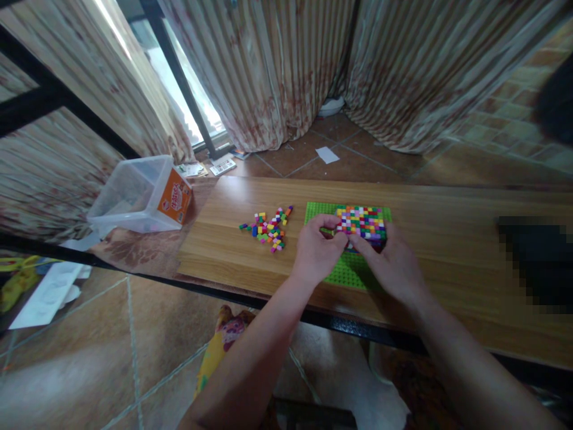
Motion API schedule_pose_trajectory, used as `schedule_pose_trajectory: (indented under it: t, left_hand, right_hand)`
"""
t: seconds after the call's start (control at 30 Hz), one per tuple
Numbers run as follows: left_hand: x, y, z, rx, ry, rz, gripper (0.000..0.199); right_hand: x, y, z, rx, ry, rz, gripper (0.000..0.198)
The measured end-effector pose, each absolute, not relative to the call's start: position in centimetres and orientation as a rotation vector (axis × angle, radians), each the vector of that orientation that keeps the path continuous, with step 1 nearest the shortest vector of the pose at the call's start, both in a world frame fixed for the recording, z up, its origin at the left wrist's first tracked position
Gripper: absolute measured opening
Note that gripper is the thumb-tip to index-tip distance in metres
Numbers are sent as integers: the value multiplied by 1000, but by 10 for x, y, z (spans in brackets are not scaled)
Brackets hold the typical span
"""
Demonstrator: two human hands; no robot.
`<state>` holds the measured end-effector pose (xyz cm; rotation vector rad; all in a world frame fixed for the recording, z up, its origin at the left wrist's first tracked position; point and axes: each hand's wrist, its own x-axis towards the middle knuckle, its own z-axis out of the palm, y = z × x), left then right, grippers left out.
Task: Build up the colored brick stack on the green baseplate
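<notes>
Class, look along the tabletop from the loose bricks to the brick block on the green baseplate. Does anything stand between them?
Yes: the left hand lies between the loose bricks and the brick block, its fingertips at the block's left side.

We see red-blotched, pleated curtains (264,65) above brown floor tiles (165,340), daylight through a dark-framed window (168,77), a brick-patterned wall (505,104) and a wood-grain desk (456,239).

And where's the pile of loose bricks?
In the head view, the pile of loose bricks sits on the wooden table, left of the left hand and the green baseplate.
</notes>
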<state>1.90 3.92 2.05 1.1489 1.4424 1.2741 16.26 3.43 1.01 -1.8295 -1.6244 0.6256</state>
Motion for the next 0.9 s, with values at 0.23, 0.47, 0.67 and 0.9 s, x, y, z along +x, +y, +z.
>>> schedule_pose_trajectory:
  t: [0.23, 0.47, 0.67, 0.9]
  left_hand:
    - [20, 41, 21, 1114, 1443, 1290, 19]
    - [22, 41, 14, 1079, 1386, 1339, 15]
    - [10, 38, 13, 1022, 1233, 1309, 18]
    - [2, 37, 13, 1011, 1185, 1261, 21]
  right_hand:
    - [161, 36, 15, -1889, -1573, 694, 79]
    - [162, 37, 12, -1872, -1562, 722, 85]
    - [164, 37, 9, -1825, -1612, 699, 90]
    - [167, 38, 9, -1784, -1618, 764, 77]
